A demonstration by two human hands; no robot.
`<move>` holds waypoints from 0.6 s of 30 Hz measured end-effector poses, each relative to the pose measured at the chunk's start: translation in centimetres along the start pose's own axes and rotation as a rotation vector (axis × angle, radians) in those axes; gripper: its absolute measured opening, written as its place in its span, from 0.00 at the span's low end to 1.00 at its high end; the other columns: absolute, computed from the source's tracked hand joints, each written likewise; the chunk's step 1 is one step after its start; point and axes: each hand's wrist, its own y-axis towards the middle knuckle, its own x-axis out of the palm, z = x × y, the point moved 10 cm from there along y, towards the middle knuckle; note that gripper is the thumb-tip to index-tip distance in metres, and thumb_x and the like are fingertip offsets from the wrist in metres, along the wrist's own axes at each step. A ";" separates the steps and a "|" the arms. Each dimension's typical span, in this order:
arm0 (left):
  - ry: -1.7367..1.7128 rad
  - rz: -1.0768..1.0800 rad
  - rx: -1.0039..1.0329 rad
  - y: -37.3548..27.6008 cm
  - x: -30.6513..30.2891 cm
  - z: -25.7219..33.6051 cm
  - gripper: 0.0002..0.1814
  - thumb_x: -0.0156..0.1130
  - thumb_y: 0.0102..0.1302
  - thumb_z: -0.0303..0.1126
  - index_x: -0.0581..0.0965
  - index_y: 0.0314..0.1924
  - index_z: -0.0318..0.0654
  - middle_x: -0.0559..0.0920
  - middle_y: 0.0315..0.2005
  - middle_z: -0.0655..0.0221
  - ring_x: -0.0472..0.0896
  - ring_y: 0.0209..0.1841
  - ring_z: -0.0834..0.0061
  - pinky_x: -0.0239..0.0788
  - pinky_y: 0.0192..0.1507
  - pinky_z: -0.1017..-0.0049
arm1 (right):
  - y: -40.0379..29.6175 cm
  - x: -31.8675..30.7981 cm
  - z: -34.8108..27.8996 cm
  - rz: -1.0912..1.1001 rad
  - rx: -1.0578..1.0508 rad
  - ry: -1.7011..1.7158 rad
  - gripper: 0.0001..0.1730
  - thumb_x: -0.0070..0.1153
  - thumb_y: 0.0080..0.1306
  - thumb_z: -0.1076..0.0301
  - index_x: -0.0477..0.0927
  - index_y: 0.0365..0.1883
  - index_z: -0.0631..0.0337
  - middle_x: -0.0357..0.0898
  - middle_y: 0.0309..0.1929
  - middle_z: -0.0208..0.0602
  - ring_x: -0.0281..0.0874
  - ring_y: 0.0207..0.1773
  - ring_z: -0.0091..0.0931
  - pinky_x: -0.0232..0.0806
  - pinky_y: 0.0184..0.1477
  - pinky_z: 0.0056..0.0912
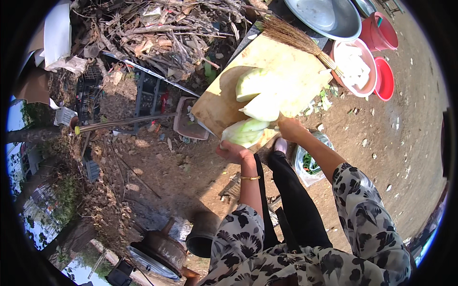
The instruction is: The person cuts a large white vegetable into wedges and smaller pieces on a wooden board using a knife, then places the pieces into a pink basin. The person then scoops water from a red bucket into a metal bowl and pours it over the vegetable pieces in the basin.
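Note:
A pale green piece of melon or gourd (244, 133) lies at the near edge of a wooden board (214, 103). My left hand (234, 152) holds its lower left end. My right hand (291, 128) is closed around the handle of what looks like a knife, at the piece's right end; the blade is hidden. Just beyond are a pale wedge (264, 107) and a larger pale green chunk (252, 84), both partly washed out by glare.
A straw broom (293, 34) lies across the board's far edge. To the right stand a pink basin (372, 60) with white pieces, a metal basin (323, 18) and red buckets (384, 30). A plastic bag (313, 162) of greens sits by my foot; a dustpan (191, 119) is left.

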 end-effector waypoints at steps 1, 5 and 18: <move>0.066 -0.005 0.012 0.1 -0.1 0.3 0.20 0.45 0.71 0.42 0.66 0.52 0.30 0.73 0.47 0.56 0.74 0.47 0.64 0.73 0.50 0.63 | -0.1 0.2 -0.2 -0.029 0.005 0.017 0.11 0.53 0.65 0.71 0.83 0.40 0.66 0.85 0.39 0.59 0.86 0.45 0.52 0.78 0.47 0.53; 0.167 -0.026 0.055 0.8 0.1 1.0 0.21 0.45 0.71 0.43 0.66 0.51 0.29 0.73 0.47 0.56 0.74 0.47 0.64 0.73 0.50 0.63 | -1.9 0.3 -2.3 0.032 0.055 0.073 0.12 0.54 0.62 0.71 0.83 0.40 0.68 0.85 0.38 0.59 0.85 0.45 0.51 0.76 0.47 0.55; 0.242 -0.070 0.134 3.9 -2.1 -3.3 0.28 0.44 0.75 0.51 0.70 0.51 0.27 0.73 0.48 0.50 0.77 0.48 0.52 0.72 0.50 0.56 | -14.6 -6.9 -7.6 0.206 -0.139 0.368 0.25 0.59 0.72 0.52 0.70 0.48 0.67 0.79 0.27 0.57 0.81 0.34 0.54 0.72 0.36 0.56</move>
